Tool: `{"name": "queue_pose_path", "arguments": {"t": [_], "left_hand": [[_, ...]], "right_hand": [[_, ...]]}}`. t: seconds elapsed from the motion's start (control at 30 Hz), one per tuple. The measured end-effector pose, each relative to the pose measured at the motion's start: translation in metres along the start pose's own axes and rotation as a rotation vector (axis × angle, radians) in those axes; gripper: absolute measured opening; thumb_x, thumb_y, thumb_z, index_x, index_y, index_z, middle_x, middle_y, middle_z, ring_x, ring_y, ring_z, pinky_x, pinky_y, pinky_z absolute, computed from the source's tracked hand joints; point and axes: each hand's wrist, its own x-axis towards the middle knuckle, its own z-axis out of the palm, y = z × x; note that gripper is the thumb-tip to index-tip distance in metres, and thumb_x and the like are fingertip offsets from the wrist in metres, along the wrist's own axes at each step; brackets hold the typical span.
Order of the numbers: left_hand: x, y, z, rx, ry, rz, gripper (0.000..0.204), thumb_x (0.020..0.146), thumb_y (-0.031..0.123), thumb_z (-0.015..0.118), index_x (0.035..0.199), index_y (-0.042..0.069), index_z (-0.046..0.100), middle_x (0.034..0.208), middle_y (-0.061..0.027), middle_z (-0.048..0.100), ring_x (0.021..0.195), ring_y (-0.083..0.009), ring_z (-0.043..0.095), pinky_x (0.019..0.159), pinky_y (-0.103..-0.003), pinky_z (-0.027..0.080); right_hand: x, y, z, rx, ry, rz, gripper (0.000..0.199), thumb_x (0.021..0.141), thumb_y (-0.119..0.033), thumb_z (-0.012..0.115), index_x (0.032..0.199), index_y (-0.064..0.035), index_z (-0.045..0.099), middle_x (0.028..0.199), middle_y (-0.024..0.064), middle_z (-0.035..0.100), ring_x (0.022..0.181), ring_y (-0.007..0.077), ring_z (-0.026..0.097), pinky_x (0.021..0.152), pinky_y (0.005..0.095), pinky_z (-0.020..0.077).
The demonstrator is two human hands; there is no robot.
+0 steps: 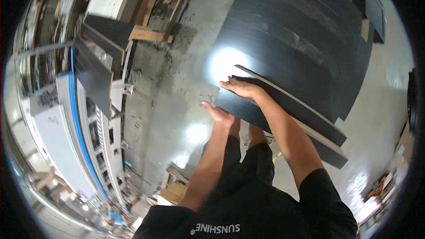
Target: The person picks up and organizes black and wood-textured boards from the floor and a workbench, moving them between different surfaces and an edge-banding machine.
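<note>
A long, narrow dark board (242, 109) with wood-grain texture and a pale edge lies in front of my legs, slanting down to the right. My left hand (219, 116) is at its left end, thumb stretched outward, palm side against the board; its other fingers are hidden by the board. My right hand (242, 89) rests flat across the board's far edge, fingers stretched out to the left. Just beyond it is a second narrow dark board (305, 113), also pale-edged, beside a broad stack of dark panels (283, 31).
On the left stands a long white machine (66, 137) with a blue stripe. Dark panels (95, 73) lean beside it, near a wooden block (148, 34). Debris is scattered over the grey floor (166, 84). A cardboard box (173, 193) sits behind my left arm; a person (116, 217) is farther off.
</note>
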Motion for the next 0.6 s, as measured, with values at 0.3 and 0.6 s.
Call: {"name": "queue_pose_path", "arguments": {"t": [0.3, 0.6], "left_hand": [[0.016, -0.001, -0.007, -0.183, 0.074, 0.012, 0.104, 0.094, 0.086, 0.036, 0.16, 0.005, 0.035, 0.162, -0.0116, 0.042, 0.148, -0.0315, 0.04, 0.123, -0.048, 0.03], [0.031, -0.007, -0.029, -0.072, 0.017, 0.172, 0.086, 0.104, 0.071, 0.037, 0.162, 0.007, 0.033, 0.161, -0.0072, 0.043, 0.145, -0.0254, 0.043, 0.121, -0.041, 0.032]], "right_hand": [[0.029, -0.018, 0.023, -0.128, -0.042, 0.089, 0.124, 0.089, -0.079, 0.057, 0.163, 0.0079, 0.01, 0.171, 0.0289, 0.012, 0.16, 0.0371, 0.013, 0.13, 0.0423, 0.0146], [0.036, -0.014, 0.027, -0.076, -0.004, 0.024, 0.101, 0.099, -0.061, 0.06, 0.165, 0.0024, 0.018, 0.171, 0.0224, 0.021, 0.159, 0.033, 0.02, 0.129, 0.0408, 0.0178]]}}
